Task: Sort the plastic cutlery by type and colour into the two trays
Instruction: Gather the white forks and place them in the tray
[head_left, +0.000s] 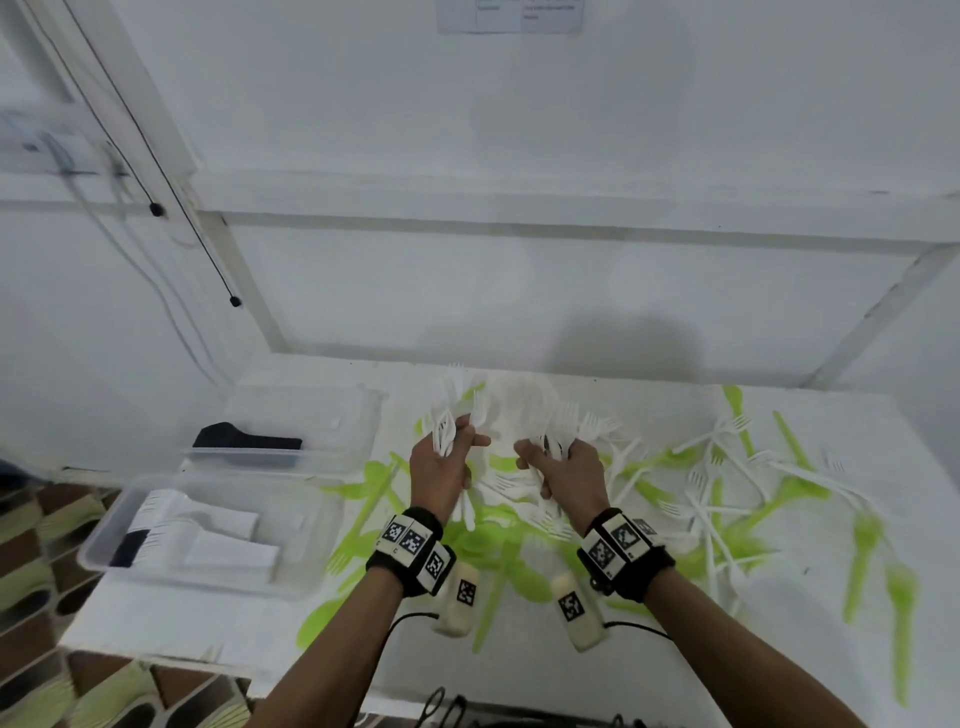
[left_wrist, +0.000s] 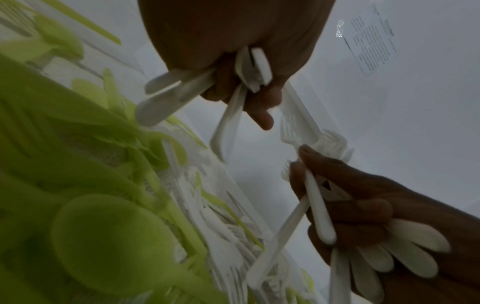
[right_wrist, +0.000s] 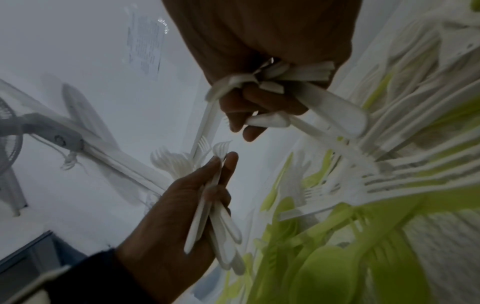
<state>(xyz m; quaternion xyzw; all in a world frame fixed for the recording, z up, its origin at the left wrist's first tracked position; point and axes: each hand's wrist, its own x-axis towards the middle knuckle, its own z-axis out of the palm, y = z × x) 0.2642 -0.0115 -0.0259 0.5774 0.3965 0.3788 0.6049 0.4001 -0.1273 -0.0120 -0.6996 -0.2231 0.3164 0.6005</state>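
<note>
**Two fistfuls of white forks, trays off to the left**

Plainly, both hands are full. The left hand has its fingers curled round a bunch of white forks, handles running down through the palm toward the near edge and tines fanned up toward the far wall. The right hand clutches a second white bundle the same way, tines pointing far and a little right. The two hands hang close together, not touching, above the middle of the table.

What the next move turns on, I'd say, is direction: both clear trays sit to the left of the hands, the near tray by the table's left near corner and the far tray behind it. The left hand is the nearer one to either. The near tray's compartments seem to run left to right, so the bundles, now pointing near-to-far, would probably need turning before they go in.

Beneath and to the right, green cutlery and loose white forks lie scattered, unsorted.
</note>
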